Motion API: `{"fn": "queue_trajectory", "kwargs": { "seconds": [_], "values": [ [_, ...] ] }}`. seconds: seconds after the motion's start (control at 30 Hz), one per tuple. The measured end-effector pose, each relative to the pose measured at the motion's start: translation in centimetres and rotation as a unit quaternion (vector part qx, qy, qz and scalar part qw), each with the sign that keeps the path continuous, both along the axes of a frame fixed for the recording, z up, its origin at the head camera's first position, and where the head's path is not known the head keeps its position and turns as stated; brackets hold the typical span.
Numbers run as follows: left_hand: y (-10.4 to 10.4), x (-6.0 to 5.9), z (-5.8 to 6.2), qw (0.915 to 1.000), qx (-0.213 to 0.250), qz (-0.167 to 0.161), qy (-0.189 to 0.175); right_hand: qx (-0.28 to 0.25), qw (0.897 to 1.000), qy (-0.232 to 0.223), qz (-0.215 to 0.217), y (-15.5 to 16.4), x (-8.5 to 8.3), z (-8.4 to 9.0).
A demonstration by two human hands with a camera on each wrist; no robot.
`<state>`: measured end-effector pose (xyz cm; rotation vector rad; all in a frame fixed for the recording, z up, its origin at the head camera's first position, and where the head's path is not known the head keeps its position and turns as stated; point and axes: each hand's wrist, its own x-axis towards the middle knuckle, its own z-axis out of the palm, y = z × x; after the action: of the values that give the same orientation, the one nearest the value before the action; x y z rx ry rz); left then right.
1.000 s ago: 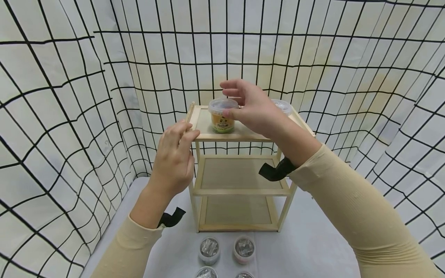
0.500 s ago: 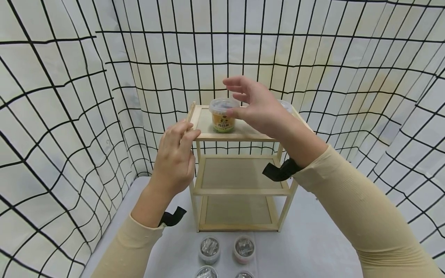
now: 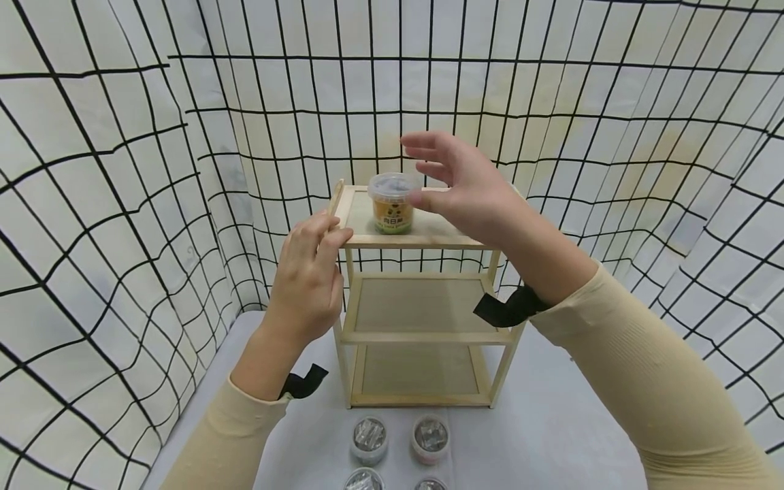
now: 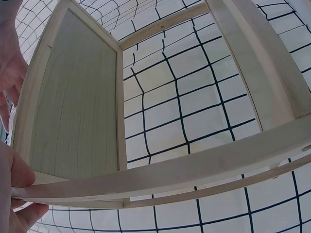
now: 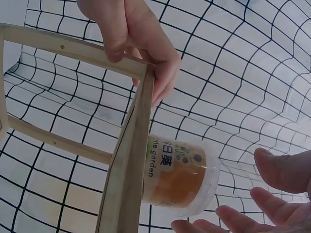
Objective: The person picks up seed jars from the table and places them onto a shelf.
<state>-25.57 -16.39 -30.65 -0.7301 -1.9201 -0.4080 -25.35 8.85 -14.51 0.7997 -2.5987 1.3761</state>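
Observation:
A three-tier wooden shelf [image 3: 422, 239] stands on the grey table. On its top tier sits a yellow jar [image 3: 392, 204] with a clear lid. My right hand [image 3: 429, 171] hovers just right of the jar with spread fingers, holding nothing. In the right wrist view the jar [image 5: 177, 177] lies apart from the right hand's fingertips [image 5: 252, 201]. My left hand [image 3: 318, 238] pinches the top tier's front-left corner, its fingers [image 5: 131, 39] curled over the rail [image 5: 131, 165]. The left wrist view shows a fingertip [image 4: 14, 177] against the rail [image 4: 194, 170].
Several small lidded jars [image 3: 369, 435] [image 3: 431, 435] stand on the table [image 3: 551, 422] in front of the shelf. The two lower tiers [image 3: 422, 306] hold nothing. A grid-patterned cloth [image 3: 122, 170] hangs close behind and on both sides.
My right hand has let go of the yellow jar and drawn back to the right, fingers spreading. The jar stays on the top tier. The left hand has not moved.

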Motion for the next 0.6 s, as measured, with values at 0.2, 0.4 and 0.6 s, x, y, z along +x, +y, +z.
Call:
{"fn": "queue_trajectory", "kwargs": {
  "seconds": [0.2, 0.4, 0.6],
  "values": [
    [0.0, 0.0, -0.1, 1.0000, 0.001, 0.000, -0.001, 0.001, 1.000, 0.018, 0.007, 0.5, 1.0, -0.2],
    [0.0, 0.0, -0.1, 1.0000, 0.003, -0.001, -0.001, -0.003, 0.999, 0.045, 0.023, 1.1, 2.4, -0.5],
    [0.0, 0.1, 0.0, 1.0000, 0.001, 0.002, -0.001, -0.027, 0.998, 0.041, 0.047, 1.6, 4.0, -1.0]
  ]
}}
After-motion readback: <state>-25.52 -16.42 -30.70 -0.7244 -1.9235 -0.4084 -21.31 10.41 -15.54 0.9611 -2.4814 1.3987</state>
